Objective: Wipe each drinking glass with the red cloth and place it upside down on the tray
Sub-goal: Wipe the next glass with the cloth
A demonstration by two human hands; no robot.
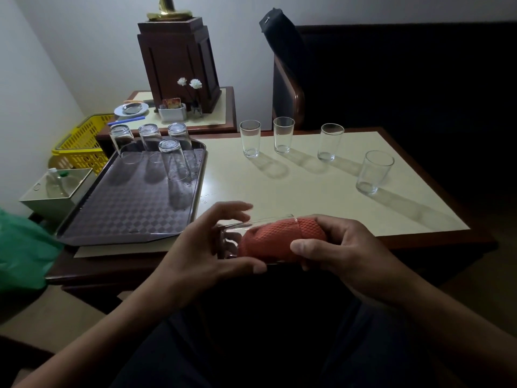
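Cream tabletop fills the scene, with a patterned tray at its left end carrying four upturned glasses. Four upright glasses stand apart along the far and right sides. Above the near edge, the left hand grips a glass lying sideways, while the right hand clasps the red cloth, pushed into the glass's mouth.
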